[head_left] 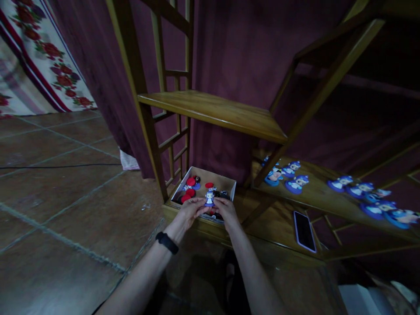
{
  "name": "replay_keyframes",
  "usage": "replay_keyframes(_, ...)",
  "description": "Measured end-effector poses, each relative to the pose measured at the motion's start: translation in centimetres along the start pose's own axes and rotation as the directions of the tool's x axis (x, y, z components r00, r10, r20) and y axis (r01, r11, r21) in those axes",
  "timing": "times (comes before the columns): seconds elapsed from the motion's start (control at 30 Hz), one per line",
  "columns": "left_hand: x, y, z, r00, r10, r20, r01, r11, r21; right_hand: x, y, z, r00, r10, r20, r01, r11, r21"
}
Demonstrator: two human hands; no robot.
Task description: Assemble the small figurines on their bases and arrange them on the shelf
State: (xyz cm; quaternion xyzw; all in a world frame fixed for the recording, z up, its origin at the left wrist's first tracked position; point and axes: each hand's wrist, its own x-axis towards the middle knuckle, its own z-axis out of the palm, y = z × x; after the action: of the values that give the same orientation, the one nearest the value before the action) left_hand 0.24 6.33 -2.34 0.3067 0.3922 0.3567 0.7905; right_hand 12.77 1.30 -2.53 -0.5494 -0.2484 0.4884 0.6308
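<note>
Right between the two hands it is, a tiny figurine (209,198) standing upright over the near part of the box (231,190), pale white through the middle, blue-violet up top, and spreading out to a purple base below! The left hand (190,208) has its fingers pinched on one side, the right hand (225,208) grasps the other, and behind them red discs (190,181) lie jumbled in the box, the figurine's finer features too small to read
</note>
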Motion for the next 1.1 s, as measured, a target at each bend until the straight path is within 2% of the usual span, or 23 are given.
replay_keyframes(0.23, -0.21, -0.08, 0.34, 0.999, 0.033, 0.023, -0.034, 0.998, 0.047, -0.04, -0.03, -0.19, 1.0, -0.004, 0.016, 0.005, 0.999, -0.039)
replay_keyframes(0.47, -0.38, -0.23, 0.68, 0.995, 0.099, 0.024, -0.102, 0.987, 0.126, -0.16, 0.12, -0.15, 0.998, -0.006, 0.062, 0.006, 1.0, -0.01)
replay_keyframes(0.6, -0.28, -0.25, 0.6, 0.994, 0.106, 0.036, -0.109, 0.989, 0.099, -0.22, 0.16, -0.05, 0.999, -0.009, 0.045, 0.009, 1.0, -0.011)
replay_keyframes(0.9, -0.07, -0.34, 0.46, 0.99, 0.139, 0.027, -0.141, 0.984, 0.112, -0.36, -0.01, -0.09, 0.996, -0.002, 0.084, 0.007, 0.998, -0.056)
replay_keyframes(1.0, -0.15, -0.28, 0.59, 0.99, 0.139, 0.026, -0.141, 0.983, 0.121, -0.22, 0.12, -0.13, 0.995, -0.026, 0.094, 0.034, 0.996, -0.082)
replay_keyframes(1.1, -0.31, -0.18, 0.76, 0.991, 0.134, 0.018, -0.135, 0.982, 0.132, 0.32, 0.65, -0.37, 0.993, -0.078, 0.09, 0.092, 0.98, -0.175)
